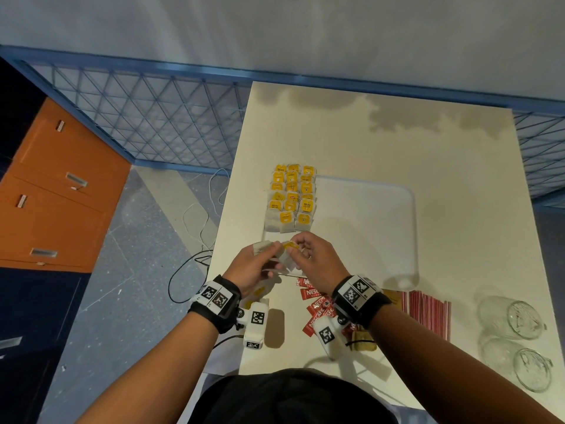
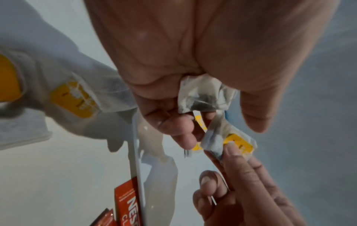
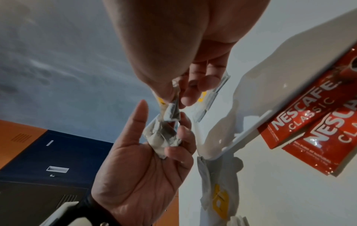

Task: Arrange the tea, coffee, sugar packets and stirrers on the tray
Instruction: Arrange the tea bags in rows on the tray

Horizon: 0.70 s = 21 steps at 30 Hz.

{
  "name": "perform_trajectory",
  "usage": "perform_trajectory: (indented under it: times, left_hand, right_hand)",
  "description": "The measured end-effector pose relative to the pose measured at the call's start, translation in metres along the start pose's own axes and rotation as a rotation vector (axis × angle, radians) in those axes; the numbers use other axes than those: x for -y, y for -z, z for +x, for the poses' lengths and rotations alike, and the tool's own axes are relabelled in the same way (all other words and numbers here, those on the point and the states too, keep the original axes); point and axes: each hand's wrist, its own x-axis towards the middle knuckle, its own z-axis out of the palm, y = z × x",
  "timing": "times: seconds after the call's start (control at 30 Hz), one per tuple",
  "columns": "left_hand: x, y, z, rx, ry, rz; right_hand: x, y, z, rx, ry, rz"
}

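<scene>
Yellow-tagged tea bags (image 1: 292, 197) lie in rows on the left part of a clear tray (image 1: 367, 209). Above the tray's near-left corner my left hand (image 1: 269, 250) grips a crumpled bunch of tea bags (image 3: 164, 134). My right hand (image 1: 295, 244) pinches one tea bag (image 2: 230, 142) from that bunch by its yellow tag end. Red coffee sachets (image 1: 315, 304) lie under my right wrist, just in front of the tray. More loose tea bags (image 1: 260, 290) lie under my left wrist. Red-and-white stirrers (image 1: 428, 310) and tan packets (image 1: 363, 344) sit to the right.
Two clear glasses (image 1: 513, 316) lie on their sides at the table's near right. The table's left edge (image 1: 220, 240) runs close beside my left hand. An orange cabinet (image 1: 61, 194) and cables (image 1: 195, 228) are on the floor side to the left.
</scene>
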Motion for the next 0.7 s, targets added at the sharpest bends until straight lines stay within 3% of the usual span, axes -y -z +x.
perform_trajectory:
  times: [0.23, 0.33, 0.5, 0.7]
  left_hand:
    - [0.004, 0.0, 0.0, -0.024, -0.079, 0.037]
    - [0.004, 0.001, 0.001, -0.047, -0.05, 0.018]
    - [-0.004, 0.003, 0.002, -0.118, 0.078, -0.17]
    - [-0.011, 0.013, 0.0, -0.246, 0.151, -0.268]
  right_hand:
    - [0.0, -0.006, 0.009, 0.009, -0.022, 0.15]
    - [-0.002, -0.01, 0.017, -0.004, -0.047, 0.131]
    - [0.003, -0.013, 0.045, -0.041, -0.062, -0.065]
    - [0.008, -0.025, 0.072, 0.061, -0.055, -0.331]
